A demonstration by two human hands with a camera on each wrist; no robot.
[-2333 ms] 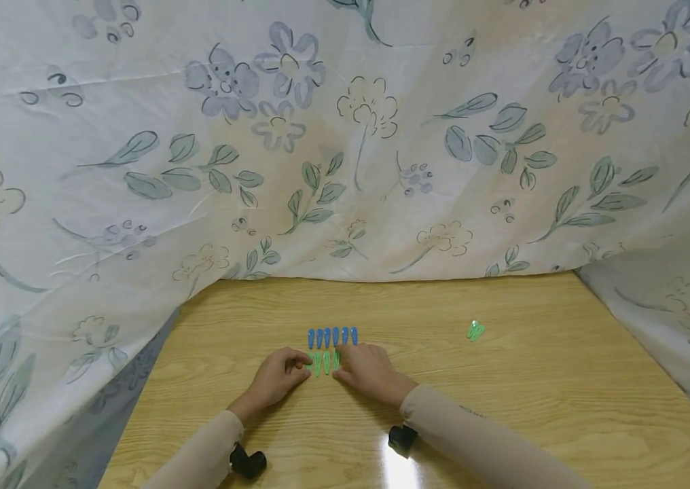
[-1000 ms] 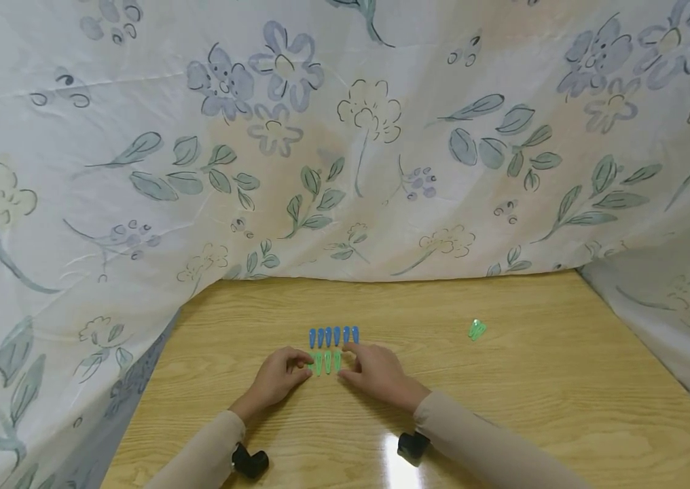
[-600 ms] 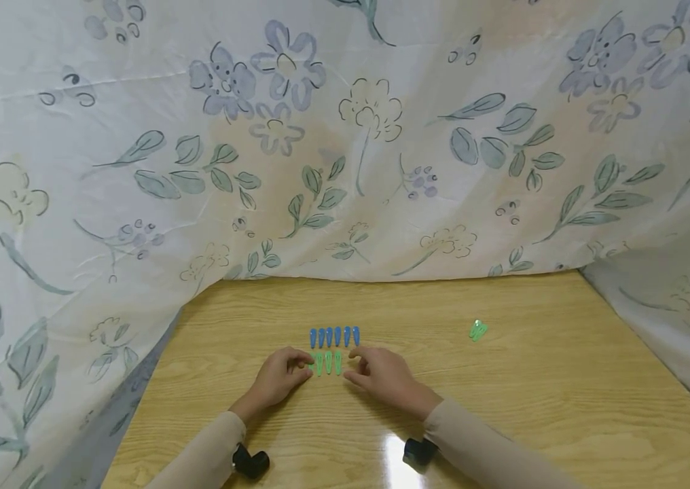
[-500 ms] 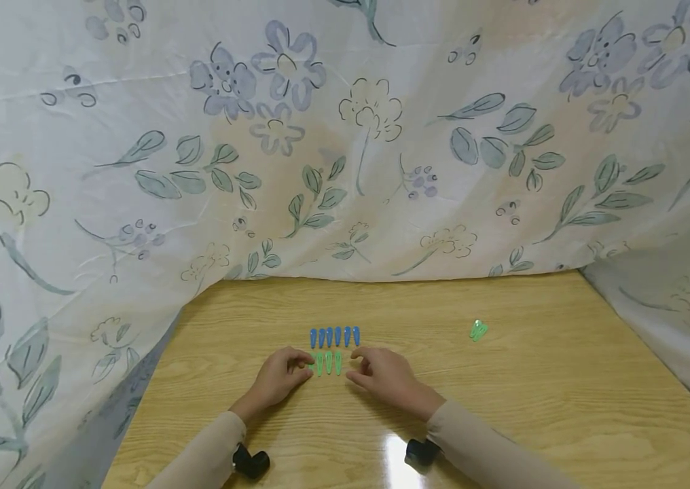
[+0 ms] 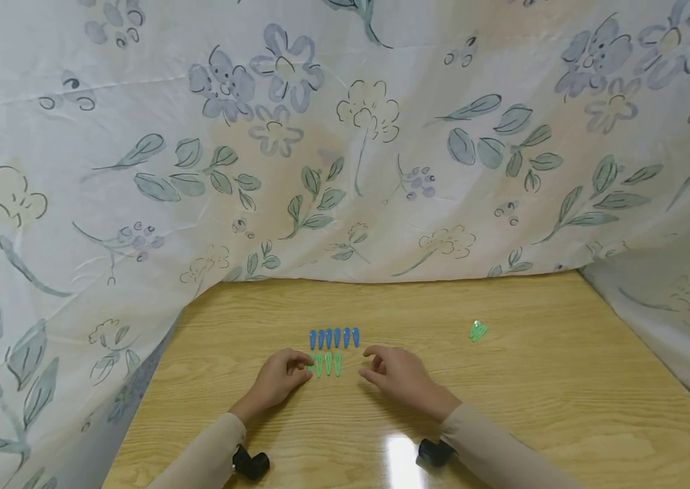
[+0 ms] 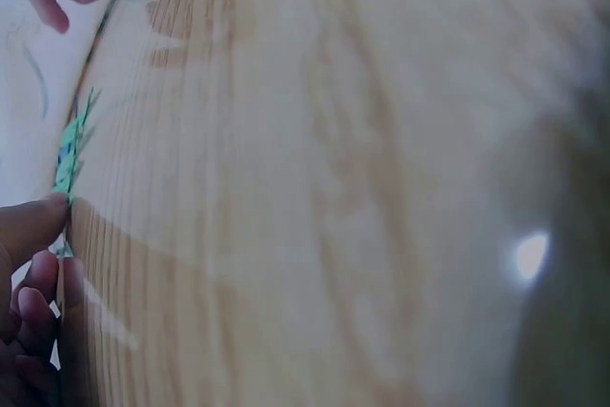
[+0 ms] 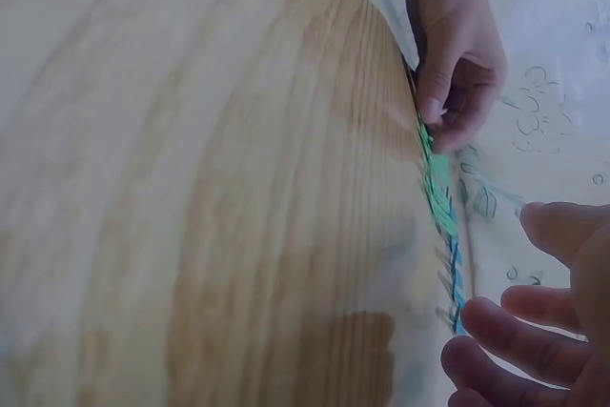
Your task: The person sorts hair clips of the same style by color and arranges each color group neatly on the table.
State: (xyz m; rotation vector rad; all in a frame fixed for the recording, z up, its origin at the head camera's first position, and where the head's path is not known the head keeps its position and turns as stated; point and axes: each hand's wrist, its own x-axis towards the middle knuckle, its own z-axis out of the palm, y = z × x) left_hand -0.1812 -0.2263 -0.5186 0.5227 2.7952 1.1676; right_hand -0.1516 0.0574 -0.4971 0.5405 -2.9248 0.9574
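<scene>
Several blue snap hair clips (image 5: 337, 337) lie side by side in a row on the wooden table. Just in front of them is a shorter row of green snap hair clips (image 5: 328, 364). My left hand (image 5: 279, 375) pinches the leftmost green hair clip (image 5: 311, 364) between thumb and forefinger, partly hiding it. To the right of both rows hovers my right hand (image 5: 403, 379), its fingers loosely bent with nothing between them. In the right wrist view the left hand (image 7: 462, 64) is at the end of the green row.
Farther right on the table (image 5: 540, 380) lie more green clips (image 5: 477, 331), overlapping. A floral cloth (image 5: 345, 170) hangs behind the table and down its sides. Each sleeve has a black wrist camera, such as the left one (image 5: 250, 463).
My right hand has let go of the rightmost green clip in the row and drawn back to the right. The left hand stays in place at the row's left end.
</scene>
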